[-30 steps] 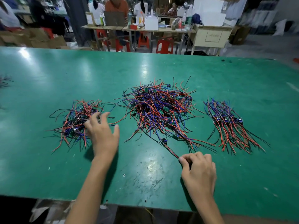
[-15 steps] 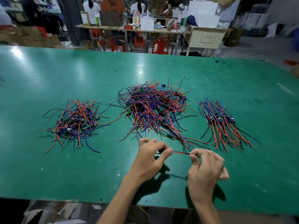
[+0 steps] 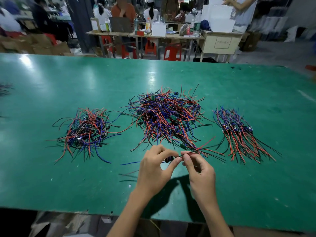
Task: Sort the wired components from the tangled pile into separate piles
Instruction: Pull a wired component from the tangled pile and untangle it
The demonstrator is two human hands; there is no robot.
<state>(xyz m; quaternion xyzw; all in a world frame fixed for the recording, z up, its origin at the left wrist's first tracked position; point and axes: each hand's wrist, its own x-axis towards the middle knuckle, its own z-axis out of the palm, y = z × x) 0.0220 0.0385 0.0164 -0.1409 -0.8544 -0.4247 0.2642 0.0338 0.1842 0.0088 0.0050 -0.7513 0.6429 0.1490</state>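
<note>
A green table is seen to fill most of the view, with three heaps of red, blue and black wired components laid across it. The tangled pile, the largest, is placed at the centre, with small green boards caught among its wires. To its left a looser, rounder left pile is spread, and well apart on the right a neater right pile is laid with its wires running roughly parallel toward the near edge. Just in front of the tangled pile, a single wired component is held above the table between both hands. The left hand is curled, its grip pinched on the small dark body of the component between thumb and forefinger, while a blue lead is trailed out to the left. The right hand is likewise curled, its grip pinched on the component's red and black leads, which are stretched away to the right toward the near fringe of the tangled pile.
</note>
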